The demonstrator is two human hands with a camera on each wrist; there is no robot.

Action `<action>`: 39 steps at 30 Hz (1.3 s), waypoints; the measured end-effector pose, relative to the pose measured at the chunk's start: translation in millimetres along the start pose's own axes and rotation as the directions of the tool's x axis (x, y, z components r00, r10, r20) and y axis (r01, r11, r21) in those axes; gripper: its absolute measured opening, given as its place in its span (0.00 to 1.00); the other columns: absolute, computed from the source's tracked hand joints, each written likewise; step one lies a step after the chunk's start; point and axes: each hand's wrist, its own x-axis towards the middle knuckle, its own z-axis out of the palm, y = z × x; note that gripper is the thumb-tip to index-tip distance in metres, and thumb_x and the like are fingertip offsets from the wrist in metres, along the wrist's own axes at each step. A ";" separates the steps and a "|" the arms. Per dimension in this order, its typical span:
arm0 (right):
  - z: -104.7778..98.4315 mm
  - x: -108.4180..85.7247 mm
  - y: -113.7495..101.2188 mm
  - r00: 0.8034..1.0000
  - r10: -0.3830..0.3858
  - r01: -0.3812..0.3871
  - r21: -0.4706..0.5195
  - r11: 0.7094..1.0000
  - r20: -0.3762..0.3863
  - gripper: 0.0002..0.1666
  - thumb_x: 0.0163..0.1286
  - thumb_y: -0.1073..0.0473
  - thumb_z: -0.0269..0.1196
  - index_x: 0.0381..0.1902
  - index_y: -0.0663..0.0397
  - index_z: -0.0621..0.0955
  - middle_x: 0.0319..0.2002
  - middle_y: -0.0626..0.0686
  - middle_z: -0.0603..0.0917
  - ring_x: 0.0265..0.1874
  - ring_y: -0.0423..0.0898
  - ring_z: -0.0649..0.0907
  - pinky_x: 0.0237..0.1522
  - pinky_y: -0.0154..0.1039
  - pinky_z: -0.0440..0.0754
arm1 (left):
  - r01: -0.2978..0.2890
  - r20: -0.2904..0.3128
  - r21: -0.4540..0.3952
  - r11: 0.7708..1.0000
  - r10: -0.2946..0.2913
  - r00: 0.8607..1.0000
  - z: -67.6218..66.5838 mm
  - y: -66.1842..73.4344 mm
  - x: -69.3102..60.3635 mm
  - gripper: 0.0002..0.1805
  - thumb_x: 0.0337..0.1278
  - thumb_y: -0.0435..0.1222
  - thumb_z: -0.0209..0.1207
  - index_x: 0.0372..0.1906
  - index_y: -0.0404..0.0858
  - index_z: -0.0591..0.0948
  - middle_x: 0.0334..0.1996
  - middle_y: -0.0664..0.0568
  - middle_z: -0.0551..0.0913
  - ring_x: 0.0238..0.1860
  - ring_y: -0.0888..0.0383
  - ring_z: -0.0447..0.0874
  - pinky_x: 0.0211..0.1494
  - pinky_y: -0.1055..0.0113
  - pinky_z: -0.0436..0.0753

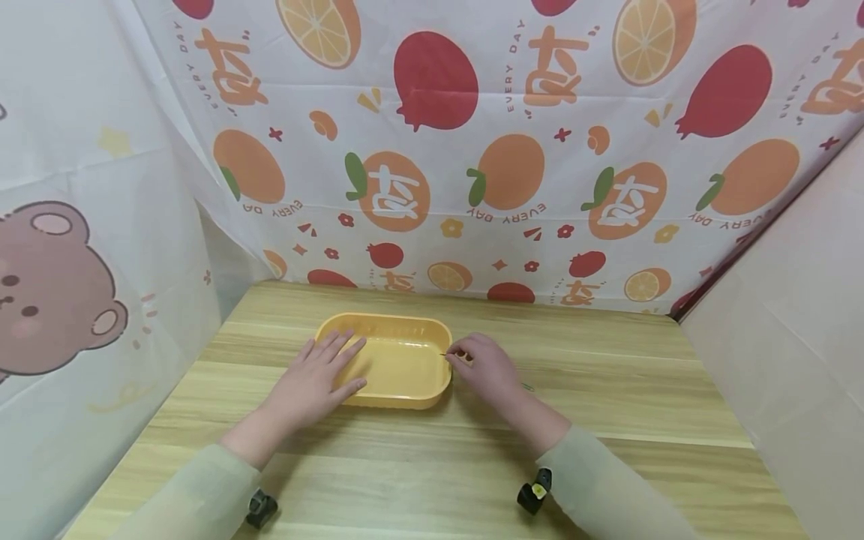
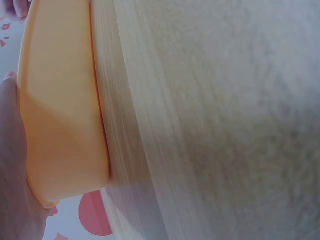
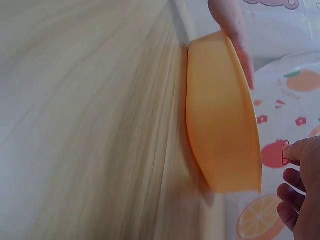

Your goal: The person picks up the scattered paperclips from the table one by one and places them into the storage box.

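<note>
A shallow yellow plastic tray (image 1: 397, 403) with rounded corners sits on the wooden table. My left hand (image 1: 312, 381) rests across its left end, with the fingers spread and fairly straight over the rim. Beside the right rim, my right hand (image 1: 484, 369) pinches a small red paper clip (image 3: 285, 153) between thumb and fingertips, slightly above the tray's edge. The other fingers of that hand are curled. In the left wrist view the tray's outer wall (image 2: 65, 105) stands right next to the left hand (image 2: 12, 150).
A small green paper clip (image 1: 528, 387) lies on the table (image 1: 418, 472), partly beside the right forearm. Fruit-printed cloth (image 1: 445, 187) hangs behind the table, and pale cloths close in the left and right sides. Small black devices (image 1: 261, 508) are on the wrists.
</note>
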 end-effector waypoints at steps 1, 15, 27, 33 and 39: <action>1.5 1.7 -3.2 1.000 -0.013 0.013 0.002 1.000 0.002 0.05 0.71 0.53 0.65 0.38 0.44 0.86 0.37 0.42 0.81 0.38 0.41 0.79 0.42 0.37 0.80 | 0.001 0.000 0.000 1.000 -0.001 1.000 0.1 0.0 -0.1 0.43 0.67 0.68 0.41 0.79 0.50 0.56 0.78 0.47 0.52 0.78 0.42 0.46 0.76 0.38 0.45; 22.2 21.7 -41.0 0.994 -0.086 0.087 -0.011 0.996 0.070 0.07 0.71 0.51 0.64 0.39 0.45 0.86 0.37 0.42 0.82 0.38 0.42 0.79 0.41 0.35 0.80 | 0.005 -0.014 -0.003 1.000 -0.005 1.000 3.5 0.4 0.3 0.42 0.67 0.66 0.45 0.79 0.50 0.57 0.78 0.48 0.54 0.77 0.43 0.48 0.76 0.38 0.46; 36.3 34.0 -57.4 0.990 -0.102 0.109 -0.061 0.992 0.095 0.07 0.70 0.51 0.65 0.38 0.45 0.87 0.36 0.42 0.81 0.35 0.38 0.78 0.38 0.31 0.79 | 0.006 -0.005 -0.002 1.000 -0.006 1.000 3.3 -0.8 1.2 0.42 0.67 0.66 0.46 0.79 0.50 0.57 0.78 0.48 0.54 0.78 0.43 0.47 0.76 0.38 0.45; 43.9 40.2 -60.3 0.987 -0.100 0.111 -0.076 0.991 0.129 0.06 0.70 0.52 0.65 0.35 0.45 0.87 0.34 0.41 0.80 0.35 0.37 0.78 0.40 0.32 0.79 | 0.004 -0.010 -0.001 1.000 -0.004 1.000 1.2 -0.2 0.8 0.42 0.67 0.66 0.46 0.79 0.49 0.57 0.78 0.48 0.55 0.77 0.43 0.48 0.75 0.38 0.46; 53.9 47.8 -60.4 0.967 -0.119 0.156 -0.155 0.976 0.224 0.07 0.69 0.51 0.66 0.33 0.43 0.87 0.28 0.40 0.78 0.29 0.36 0.75 0.32 0.30 0.74 | 0.003 -0.015 -0.005 1.000 -0.003 1.000 -0.5 0.2 0.7 0.43 0.66 0.68 0.43 0.78 0.49 0.58 0.78 0.47 0.55 0.77 0.43 0.49 0.75 0.38 0.46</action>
